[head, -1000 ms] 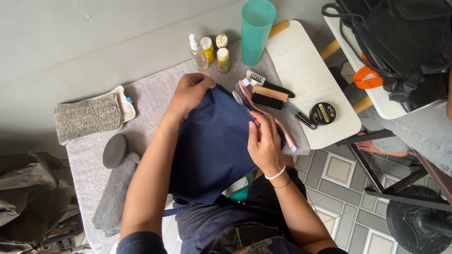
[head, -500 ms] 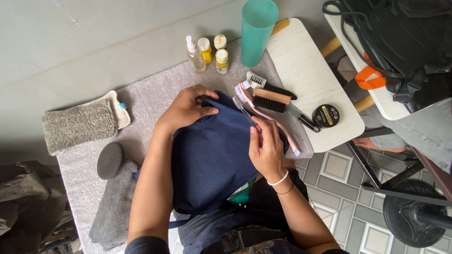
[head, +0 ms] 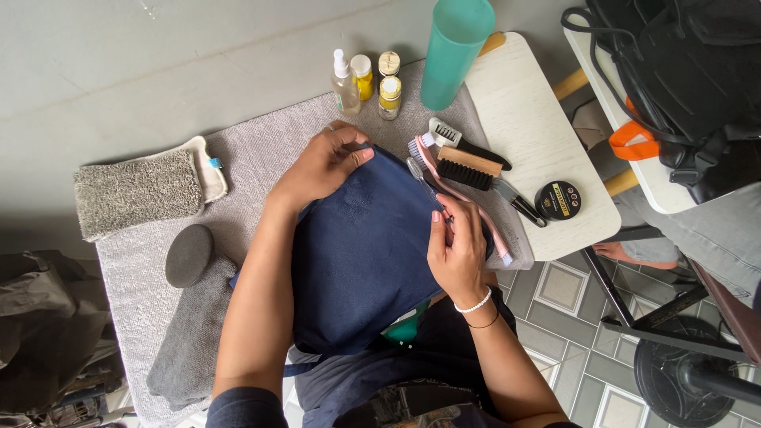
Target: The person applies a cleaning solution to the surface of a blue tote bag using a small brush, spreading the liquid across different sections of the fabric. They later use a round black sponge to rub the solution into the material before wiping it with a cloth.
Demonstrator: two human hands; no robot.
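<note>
A dark navy cloth bag [head: 361, 254] lies across my lap and the grey towel [head: 254, 162]. My left hand [head: 321, 162] pinches its upper left edge. Along the bag's right edge my right hand [head: 456, 250] grips the fabric, fingers closed, next to a pink-handled brush [head: 464, 198]. A white bead bracelet and a dark band sit on my right wrist.
Small bottles [head: 365, 83] and a tall teal cup [head: 453, 47] stand at the towel's far edge. Brushes [head: 468, 162] and a round black tin [head: 557, 200] lie on a white stool [head: 531, 111]. A grey mitt [head: 139, 192] and dark round pad [head: 189, 255] lie left. A black backpack [head: 682, 71] sits right.
My left hand has slid from the bag's top edge to its upper left edge and pinched it. My right hand stays on the right edge. The view shifted slightly.
</note>
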